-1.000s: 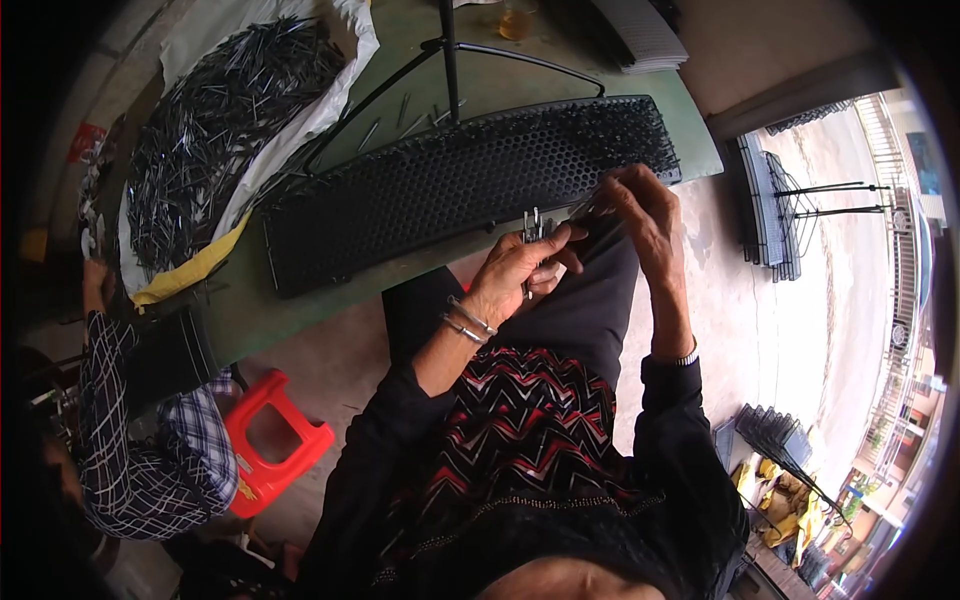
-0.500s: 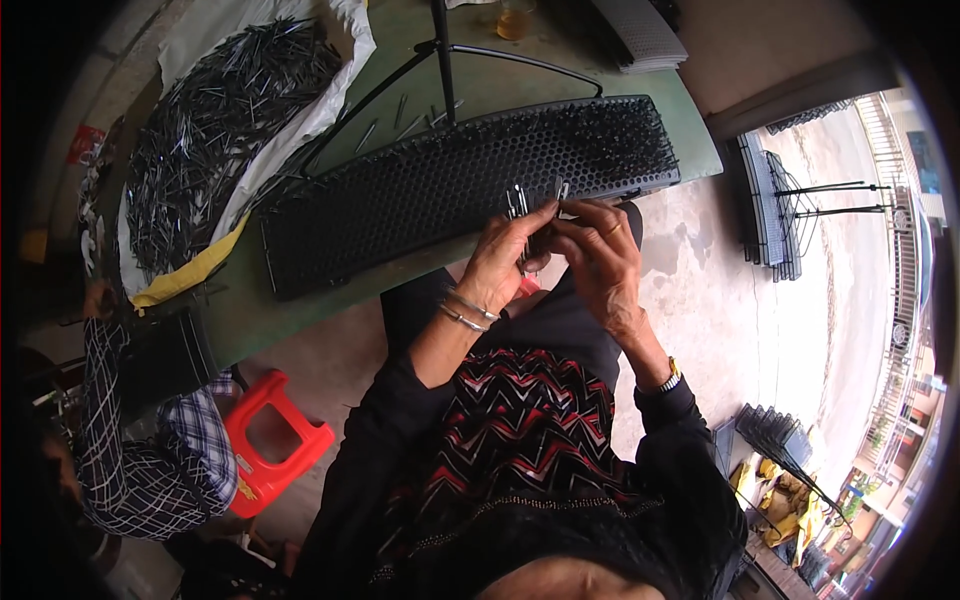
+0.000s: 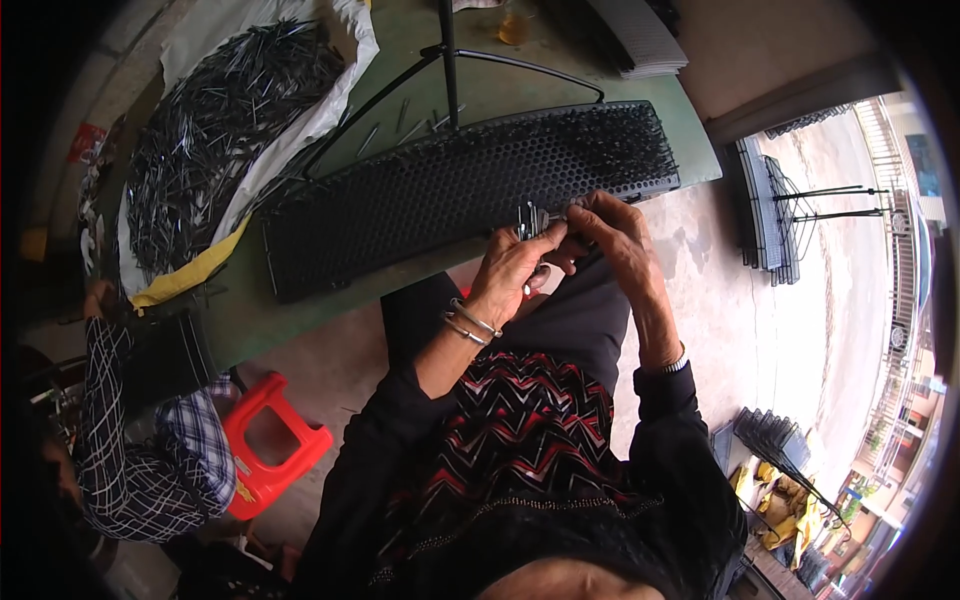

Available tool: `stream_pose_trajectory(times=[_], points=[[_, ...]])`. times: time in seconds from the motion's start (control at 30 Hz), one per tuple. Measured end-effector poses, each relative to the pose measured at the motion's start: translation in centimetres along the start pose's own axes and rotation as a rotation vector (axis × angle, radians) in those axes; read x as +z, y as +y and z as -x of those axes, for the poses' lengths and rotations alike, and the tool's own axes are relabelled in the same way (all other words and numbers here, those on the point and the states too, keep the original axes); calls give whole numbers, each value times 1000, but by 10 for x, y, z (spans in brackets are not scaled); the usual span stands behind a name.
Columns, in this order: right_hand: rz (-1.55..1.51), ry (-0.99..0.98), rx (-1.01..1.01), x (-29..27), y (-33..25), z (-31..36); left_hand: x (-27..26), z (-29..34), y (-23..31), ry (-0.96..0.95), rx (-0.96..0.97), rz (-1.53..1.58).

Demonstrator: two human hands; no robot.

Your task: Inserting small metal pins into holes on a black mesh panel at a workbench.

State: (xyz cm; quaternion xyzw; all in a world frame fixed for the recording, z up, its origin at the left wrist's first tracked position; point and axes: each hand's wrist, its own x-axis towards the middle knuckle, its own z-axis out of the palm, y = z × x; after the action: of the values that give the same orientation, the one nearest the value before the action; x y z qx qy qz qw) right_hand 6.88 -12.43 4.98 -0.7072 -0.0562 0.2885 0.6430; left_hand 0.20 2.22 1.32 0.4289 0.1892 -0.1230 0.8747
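Observation:
My left hand [image 3: 512, 268] is closed round a small bunch of thin metal pins [image 3: 527, 219], whose shiny ends stick up past the fingers. Close against it, the thumb and fingertips of my right hand [image 3: 622, 240] pinch what looks like one more pin, a short bright piece at the fingertips; most of it is hidden. Both hands are at the near edge of a long black perforated panel [image 3: 400, 212] that lies on a green table [image 3: 290, 325]. Dark pins [image 3: 620, 138] stand thickly in the holes at its right end and along the far edge.
A white sack [image 3: 352, 30] full of dark pins lies open at the left. A black metal frame [image 3: 447, 70] rises behind the panel. A co-worker's checked sleeve [image 3: 108, 430] and a red stool [image 3: 275, 445] are on the left. More panels [image 3: 765, 205] stand on the floor at right.
My right hand has drawn back a little from the panel and turned at the wrist, its fingertips now beside the left thumb. My left hand has shifted slightly nearer me, still holding its pins.

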Motion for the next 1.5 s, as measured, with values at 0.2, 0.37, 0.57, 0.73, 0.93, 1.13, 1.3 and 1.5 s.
stream_pose_trajectory(times=[0.2,0.37,0.57,0.73,0.93,1.13,1.3,1.5], points=[[43,-24,-36,-3,0,-5,0,6,10,-16,-45,-1],[82,7,-51,-4,6,-10,-1,6,8,51,-9,46],[12,9,-30,1,6,-9,-9,0,-6,43,87,-65],[-48,28,18,1,3,-8,-5,2,0,61,-3,-56],[85,-21,-10,-8,-1,-11,-4,5,3,13,-20,-164],[190,-69,-120,-20,-5,-19,-8,-3,-5,-8,-4,-82],[219,431,-526,-18,-4,-46,-7,-6,-2,34,-137,-10],[595,652,-712,-10,5,-76,-14,-19,-6,-130,-204,256]])
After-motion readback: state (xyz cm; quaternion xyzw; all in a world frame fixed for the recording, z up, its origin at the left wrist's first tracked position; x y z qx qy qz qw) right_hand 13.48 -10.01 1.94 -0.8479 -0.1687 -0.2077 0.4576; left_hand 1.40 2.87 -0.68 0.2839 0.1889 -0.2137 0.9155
